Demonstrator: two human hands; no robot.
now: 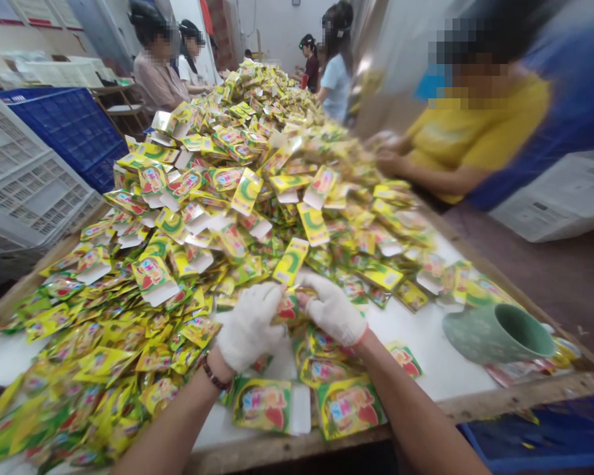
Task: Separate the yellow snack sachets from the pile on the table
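My left hand [255, 323], in a white glove with bare fingertips, is closed on one side of a small printed packet [288, 307]. Gripping its other side is my right hand [334, 310], gloved the same way. The packet shows red and green print; the fingers cover part of it. Just beyond my hands lies a yellow carton [291, 261]. Near the table edge below them are a carton with a white open flap [264, 404] and another yellow-green carton [350, 408]. Flat yellow-green sachets [113, 349] are heaped to the left of my left hand.
A long pile of cartons [228, 178] runs down the wood-edged table [455, 369]. A green cup [499, 333] lies on its side at right. White crates [24, 171] and a blue crate [72, 132] stand left. A person in yellow [480, 132] works at right; several others sit farther back.
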